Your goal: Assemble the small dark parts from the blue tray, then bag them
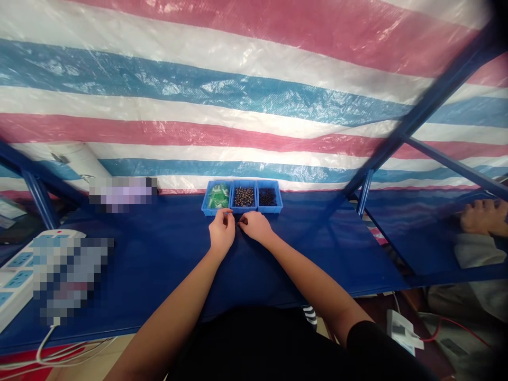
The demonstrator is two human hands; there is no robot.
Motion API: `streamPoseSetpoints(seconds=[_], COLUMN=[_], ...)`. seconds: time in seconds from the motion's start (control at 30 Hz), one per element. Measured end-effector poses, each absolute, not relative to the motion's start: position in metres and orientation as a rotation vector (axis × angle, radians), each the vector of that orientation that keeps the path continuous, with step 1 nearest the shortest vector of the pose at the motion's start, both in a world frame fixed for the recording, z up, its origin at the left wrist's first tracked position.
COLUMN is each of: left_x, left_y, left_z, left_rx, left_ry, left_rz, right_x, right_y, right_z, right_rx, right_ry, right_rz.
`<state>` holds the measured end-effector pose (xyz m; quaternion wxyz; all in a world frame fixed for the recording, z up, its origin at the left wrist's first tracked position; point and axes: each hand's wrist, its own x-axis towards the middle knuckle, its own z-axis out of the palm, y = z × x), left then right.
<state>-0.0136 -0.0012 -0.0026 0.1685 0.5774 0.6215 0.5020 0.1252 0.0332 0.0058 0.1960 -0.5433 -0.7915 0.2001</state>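
Note:
My left hand (221,229) and my right hand (256,226) meet over the blue table cloth (166,248), fingers curled in a pinch around a tiny dark part that I cannot make out. Just beyond them stand three small blue bins in a row: the left bin (216,197) holds green pieces, the middle bin (244,197) holds brownish small parts, the right bin (269,197) holds dark small parts.
A white power strip (16,275) lies at the table's left edge with a cable hanging down. Blue steel frame bars (400,137) cross at the right. Another person's hand (482,217) rests on the neighbouring table. A striped tarp hangs behind.

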Motion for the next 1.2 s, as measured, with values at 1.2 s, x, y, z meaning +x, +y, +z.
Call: streamPoseSetpoints(seconds=[1.2], left_x=[-0.001], left_y=[-0.006], left_z=[0.005], left_rx=[1.913], left_ry=[1.492], left_rz=[1.281], right_x=[0.149], right_y=[0.015], right_z=[0.004], right_rx=[-1.039], right_ry=[-1.281], right_rz=[1.279])
